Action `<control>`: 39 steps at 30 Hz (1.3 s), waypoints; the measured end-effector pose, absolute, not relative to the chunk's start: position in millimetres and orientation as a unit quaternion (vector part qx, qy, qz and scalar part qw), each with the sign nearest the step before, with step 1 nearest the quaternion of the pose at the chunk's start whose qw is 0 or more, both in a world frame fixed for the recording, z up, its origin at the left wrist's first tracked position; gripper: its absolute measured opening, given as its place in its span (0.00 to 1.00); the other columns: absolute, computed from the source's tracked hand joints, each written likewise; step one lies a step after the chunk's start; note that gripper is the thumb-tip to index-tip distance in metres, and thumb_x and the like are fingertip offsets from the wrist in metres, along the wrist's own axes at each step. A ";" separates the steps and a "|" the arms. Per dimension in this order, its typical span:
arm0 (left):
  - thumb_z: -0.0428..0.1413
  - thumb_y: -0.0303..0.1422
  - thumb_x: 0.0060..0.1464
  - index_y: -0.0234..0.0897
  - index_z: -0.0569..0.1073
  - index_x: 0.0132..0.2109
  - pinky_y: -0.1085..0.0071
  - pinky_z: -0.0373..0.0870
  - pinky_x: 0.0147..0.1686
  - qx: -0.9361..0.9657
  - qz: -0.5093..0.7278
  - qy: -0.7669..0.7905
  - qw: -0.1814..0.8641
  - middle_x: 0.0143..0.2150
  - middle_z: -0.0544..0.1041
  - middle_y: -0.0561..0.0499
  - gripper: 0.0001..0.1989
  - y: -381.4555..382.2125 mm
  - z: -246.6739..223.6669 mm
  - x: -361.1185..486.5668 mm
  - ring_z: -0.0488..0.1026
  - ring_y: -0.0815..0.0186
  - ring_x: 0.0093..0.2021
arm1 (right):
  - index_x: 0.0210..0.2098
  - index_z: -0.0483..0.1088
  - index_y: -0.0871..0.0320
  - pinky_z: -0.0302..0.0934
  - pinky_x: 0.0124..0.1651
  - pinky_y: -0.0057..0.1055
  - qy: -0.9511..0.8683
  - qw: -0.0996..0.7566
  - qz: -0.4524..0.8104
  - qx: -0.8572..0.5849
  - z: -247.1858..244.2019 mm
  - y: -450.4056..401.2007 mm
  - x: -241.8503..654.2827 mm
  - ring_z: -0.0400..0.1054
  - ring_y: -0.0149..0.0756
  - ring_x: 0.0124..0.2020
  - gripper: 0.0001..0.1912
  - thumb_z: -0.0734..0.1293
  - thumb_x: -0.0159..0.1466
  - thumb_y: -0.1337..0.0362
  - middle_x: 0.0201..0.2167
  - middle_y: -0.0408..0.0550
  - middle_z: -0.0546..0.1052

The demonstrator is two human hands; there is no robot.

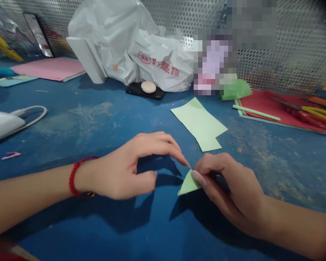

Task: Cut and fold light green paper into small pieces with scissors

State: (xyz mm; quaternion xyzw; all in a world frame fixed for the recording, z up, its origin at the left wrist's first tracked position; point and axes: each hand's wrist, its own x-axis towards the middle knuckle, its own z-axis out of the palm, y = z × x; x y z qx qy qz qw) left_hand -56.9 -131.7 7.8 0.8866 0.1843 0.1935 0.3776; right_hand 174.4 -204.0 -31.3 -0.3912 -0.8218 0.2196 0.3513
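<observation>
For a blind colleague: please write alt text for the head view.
The right hand pinches a small green paper piece over a blue table, the left hand at its upper corner. Beyond are a pale green sheet and a white plastic bag with red print.

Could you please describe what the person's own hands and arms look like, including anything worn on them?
The left hand is ungloved, with a red braided bracelet bearing a small gold-coloured charm at the wrist. The right hand is ungloved too, its wrist unadorned. No sleeves show.
</observation>
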 end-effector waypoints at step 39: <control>0.61 0.35 0.57 0.32 0.75 0.38 0.80 0.71 0.23 0.696 0.216 0.299 0.615 0.27 0.78 0.51 0.09 -139.9 -5.8 -45.9 0.76 0.71 0.25 | 0.52 0.66 0.55 0.64 0.33 0.25 -0.796 0.392 0.317 -0.335 -19.2 -195.0 172.2 0.67 0.29 0.33 0.18 0.66 0.64 0.73 0.38 0.44 0.75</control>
